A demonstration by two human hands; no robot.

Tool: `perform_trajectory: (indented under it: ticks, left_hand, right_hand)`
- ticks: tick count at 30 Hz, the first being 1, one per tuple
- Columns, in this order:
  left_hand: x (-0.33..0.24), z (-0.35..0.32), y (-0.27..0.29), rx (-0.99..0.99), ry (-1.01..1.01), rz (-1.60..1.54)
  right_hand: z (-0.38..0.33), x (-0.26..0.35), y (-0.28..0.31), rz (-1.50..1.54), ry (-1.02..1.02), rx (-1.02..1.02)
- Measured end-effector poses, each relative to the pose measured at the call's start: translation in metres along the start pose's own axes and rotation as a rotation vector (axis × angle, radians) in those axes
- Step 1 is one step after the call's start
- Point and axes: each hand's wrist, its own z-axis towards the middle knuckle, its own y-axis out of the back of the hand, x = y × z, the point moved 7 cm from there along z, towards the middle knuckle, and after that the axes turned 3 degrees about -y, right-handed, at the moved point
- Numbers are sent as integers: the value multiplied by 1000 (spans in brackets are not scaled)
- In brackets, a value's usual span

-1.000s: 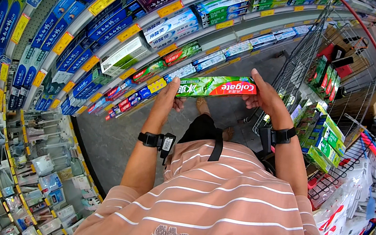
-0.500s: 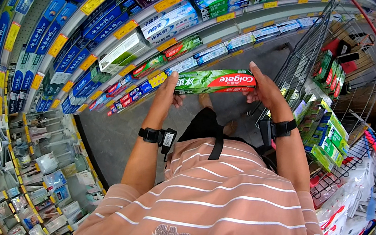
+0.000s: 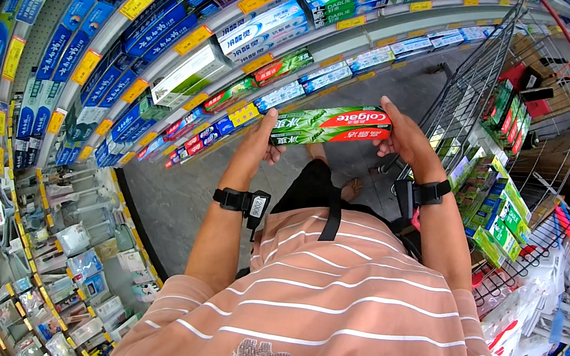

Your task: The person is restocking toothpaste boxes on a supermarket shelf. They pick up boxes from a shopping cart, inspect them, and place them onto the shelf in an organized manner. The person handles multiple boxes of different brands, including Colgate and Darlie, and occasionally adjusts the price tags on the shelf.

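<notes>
A long green and red toothpaste box is held level in front of my body, its printed side facing up. My left hand grips the green left end, thumb on top and fingers curled beneath. At the red right end, my right hand holds the box the same way. Toothpaste shelves lie just beyond the box, where a row of blue and white boxes and other red and green boxes stand. Each wrist wears a black strap with a small device.
A wire shopping cart stands at my right, holding stacks of green boxes and red and green boxes. Blue boxes fill shelves at the far left. Packaged small goods hang at the near left. White plastic bags are at the right.
The box has tilted slightly in my hands, so more of its top face shows. Both hands keep their hold on its ends. The shelves and cart have shifted slightly in view.
</notes>
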Motion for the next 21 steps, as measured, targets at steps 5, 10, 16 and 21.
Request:
perform_trajectory:
  ticks: [5,10,16,21]
  left_hand:
    - [6,-1,1,-33,33,-24]
    - [9,0,4,-61,46,-55]
    - [9,1,6,-37,57,-56]
    - [3,-1,2,-59,43,-53]
  right_hand:
    - [5,-4,0,12,-34,3]
    - [5,-1,-3,25,-51,10]
    - [7,2,-5,40,-37,55]
    - [6,1,-4,59,-44,56]
